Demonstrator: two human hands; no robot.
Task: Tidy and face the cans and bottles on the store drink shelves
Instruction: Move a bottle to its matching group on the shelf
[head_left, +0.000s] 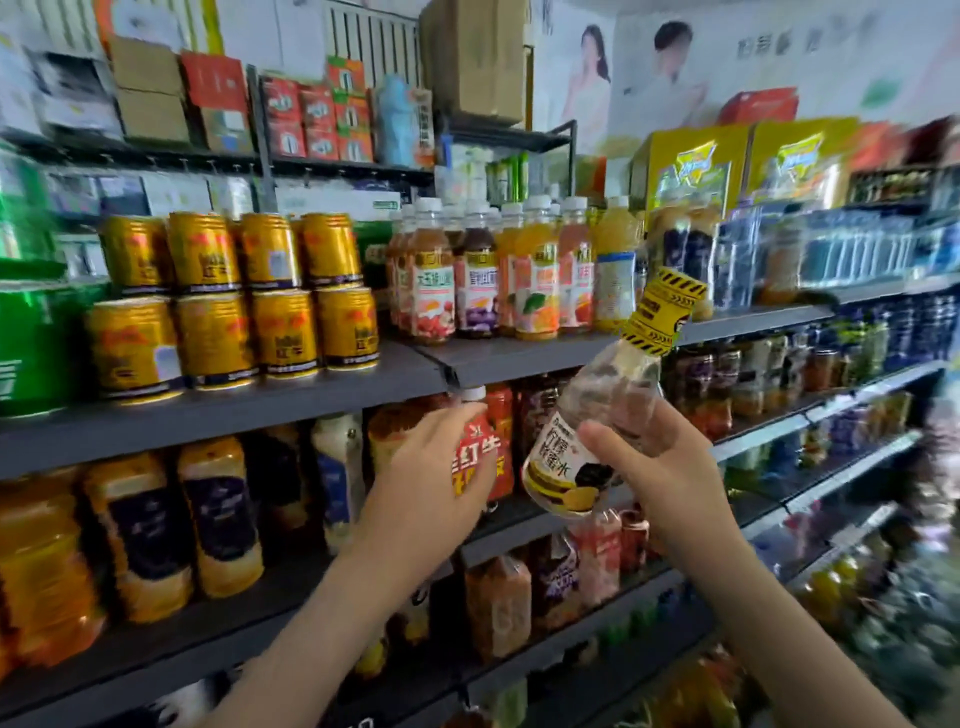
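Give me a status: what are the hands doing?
Left hand grips red bottle on shelf. Right hand holds clear bottle, tilted, in air. Crowding: other bottles alongside.

Upper shelf (208, 418): cans (234, 301) stacked two high at left, juice bottles (488, 275) just right of them. Boxes (311, 119) on rack (343, 165) above. Lower shelf (218, 623): left hand (436, 467) grips standing bottle (475, 449). To its right, right hand (660, 457) holds tilted bottle (608, 400) before the shelves.
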